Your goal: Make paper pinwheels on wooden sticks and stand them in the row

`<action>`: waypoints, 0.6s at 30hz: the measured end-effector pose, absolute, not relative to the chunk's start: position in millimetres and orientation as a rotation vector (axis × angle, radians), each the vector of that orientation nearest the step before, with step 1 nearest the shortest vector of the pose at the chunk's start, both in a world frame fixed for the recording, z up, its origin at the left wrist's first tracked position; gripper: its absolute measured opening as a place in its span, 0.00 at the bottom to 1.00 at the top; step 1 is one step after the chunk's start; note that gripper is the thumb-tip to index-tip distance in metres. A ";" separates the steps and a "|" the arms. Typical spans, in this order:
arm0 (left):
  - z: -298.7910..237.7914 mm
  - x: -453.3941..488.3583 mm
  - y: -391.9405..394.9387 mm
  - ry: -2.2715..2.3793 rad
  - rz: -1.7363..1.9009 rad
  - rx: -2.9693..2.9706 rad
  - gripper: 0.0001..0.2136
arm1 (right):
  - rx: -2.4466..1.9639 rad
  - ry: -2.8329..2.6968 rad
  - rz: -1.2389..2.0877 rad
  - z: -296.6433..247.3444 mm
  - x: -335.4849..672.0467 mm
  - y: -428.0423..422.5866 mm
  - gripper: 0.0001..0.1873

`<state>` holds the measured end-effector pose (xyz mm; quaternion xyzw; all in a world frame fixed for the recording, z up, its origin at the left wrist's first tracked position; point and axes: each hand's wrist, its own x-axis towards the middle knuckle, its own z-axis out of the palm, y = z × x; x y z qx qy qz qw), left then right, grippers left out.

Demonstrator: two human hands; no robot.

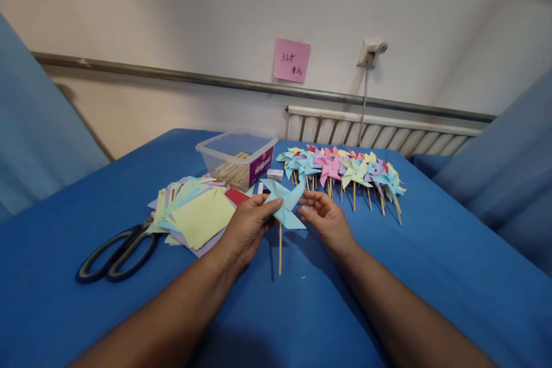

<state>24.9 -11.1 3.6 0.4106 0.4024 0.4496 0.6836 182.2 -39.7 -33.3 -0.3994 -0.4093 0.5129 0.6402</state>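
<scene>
A light blue paper pinwheel [285, 204] on a thin wooden stick [280, 250] is held above the blue table [431, 276]. My left hand [247, 226] pinches the pinwheel's left side between thumb and fingers. On the pinwheel's right edge, my right hand [326, 217] has its fingers curled and touching the paper. The stick hangs down between both hands.
A row of several finished coloured pinwheels [345, 169] lies behind my hands. A stack of coloured paper squares [196, 215] and black scissors [116, 253] lie at the left. A clear plastic box [237, 155] holds sticks. A pink note [291, 60] hangs on the wall.
</scene>
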 end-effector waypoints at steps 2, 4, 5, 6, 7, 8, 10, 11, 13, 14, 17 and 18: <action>2.1 26.4 -13.3 0.908 0.940 0.917 0.13 | -0.847 -0.977 1.167 -31.6 182.7 -39.1 0.21; 1.3 28.5 -16.4 0.909 0.886 0.904 0.12 | -0.820 -0.983 1.185 -31.8 181.4 -39.2 0.20; 1.2 29.5 -18.0 0.907 0.868 0.897 0.12 | -0.825 -0.972 1.189 -32.7 180.6 -39.1 0.19; 1.2 30.5 -19.4 0.903 0.851 0.892 0.12 | -0.837 -0.958 1.190 -33.9 180.0 -38.8 0.18; 1.2 31.2 -20.5 0.898 0.834 0.892 0.12 | -0.846 -0.946 1.192 -35.3 179.7 -38.4 0.18; 1.2 31.7 -21.2 0.895 0.819 0.894 0.13 | -0.846 -0.939 1.202 -36.8 179.8 -38.0 0.18; 1.1 31.8 -21.3 0.887 0.806 0.881 0.13 | -0.813 -0.944 1.230 -39.2 181.0 -37.4 0.18; 1.1 31.4 -20.7 0.880 0.810 0.866 0.13 | -0.787 -0.952 1.244 -39.8 181.9 -37.3 0.17; 1.3 29.9 -18.9 0.861 0.835 0.825 0.12 | -0.743 -0.978 1.267 -39.9 183.7 -37.8 0.16; 1.5 29.0 -17.9 0.851 0.846 0.808 0.12 | -0.732 -0.991 1.271 -39.4 184.3 -38.3 0.15; 1.3 27.0 -15.9 0.831 0.843 0.792 0.11 | -0.735 -1.020 1.261 -37.7 184.9 -39.6 0.15; 0.9 26.7 -15.8 0.823 0.831 0.792 0.11 | -0.740 -1.026 1.247 -37.4 184.7 -39.8 0.15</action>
